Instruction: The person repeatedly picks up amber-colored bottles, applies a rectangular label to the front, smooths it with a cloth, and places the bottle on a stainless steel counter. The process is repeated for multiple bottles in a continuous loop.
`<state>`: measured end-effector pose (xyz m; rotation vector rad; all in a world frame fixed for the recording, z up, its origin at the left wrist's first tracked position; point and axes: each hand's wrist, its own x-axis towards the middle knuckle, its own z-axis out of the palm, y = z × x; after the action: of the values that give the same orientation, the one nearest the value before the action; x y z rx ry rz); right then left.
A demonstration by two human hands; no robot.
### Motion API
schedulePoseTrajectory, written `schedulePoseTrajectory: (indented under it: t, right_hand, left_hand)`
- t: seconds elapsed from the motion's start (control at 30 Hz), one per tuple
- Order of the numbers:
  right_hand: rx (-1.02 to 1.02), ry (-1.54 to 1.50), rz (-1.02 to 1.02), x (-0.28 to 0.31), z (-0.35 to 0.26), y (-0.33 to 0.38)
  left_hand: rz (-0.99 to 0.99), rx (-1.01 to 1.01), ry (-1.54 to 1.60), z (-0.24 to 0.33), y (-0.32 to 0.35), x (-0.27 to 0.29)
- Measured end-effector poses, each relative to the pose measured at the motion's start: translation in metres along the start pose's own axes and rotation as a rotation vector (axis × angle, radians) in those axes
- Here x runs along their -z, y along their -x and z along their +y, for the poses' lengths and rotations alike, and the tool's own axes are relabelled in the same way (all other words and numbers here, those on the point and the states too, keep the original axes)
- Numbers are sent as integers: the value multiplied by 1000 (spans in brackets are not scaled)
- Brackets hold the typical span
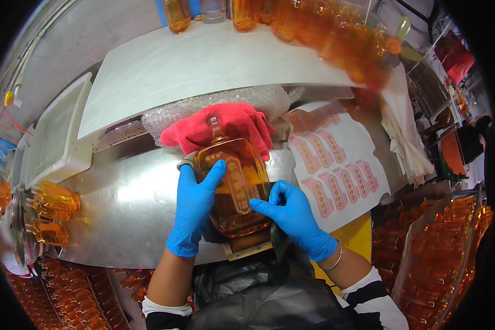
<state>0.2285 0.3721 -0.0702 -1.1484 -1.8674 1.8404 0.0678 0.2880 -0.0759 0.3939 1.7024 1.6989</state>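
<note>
A square glass bottle [236, 190] of amber liquid leans back in front of me, its neck lying against a red cloth [190, 129]. On its front is a long label [237, 187] with a pale border. My left hand [193, 203], in a blue glove, grips the bottle's left side with the thumb on its front. My right hand [294, 217], gloved in blue as well, has its thumb pressed on the label's lower right edge, its fingers curled in. Whether those fingers pinch anything is hidden. A dark flap [280, 242] hangs below that hand.
A sheet of pink labels [341, 165] lies right of the bottle on the metal table [121, 231]. Behind are bubble wrap [247, 99] and a white shelf [203, 60] bearing amber bottles [308, 25]. Several bottles [55, 201] and a white bin [60, 137] stand left.
</note>
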Motion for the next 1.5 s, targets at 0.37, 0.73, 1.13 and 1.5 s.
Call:
schedulePoseTrajectory:
  t: [0.37, 0.73, 1.13, 1.5]
  right_hand:
    - [-135, -193, -19, 14, 0, -7]
    - [-37, -162, -1, 3, 2, -5]
    - [-143, -204, 7, 17, 2, -14]
    - [322, -79, -108, 19, -49, -21]
  left_hand:
    - [-52, 114, 326, -4, -2, 17]
    - [9, -46, 184, 1, -4, 1]
    - [-39, -87, 73, -2, 3, 4]
    - [-119, -129, -91, -19, 44, 3]
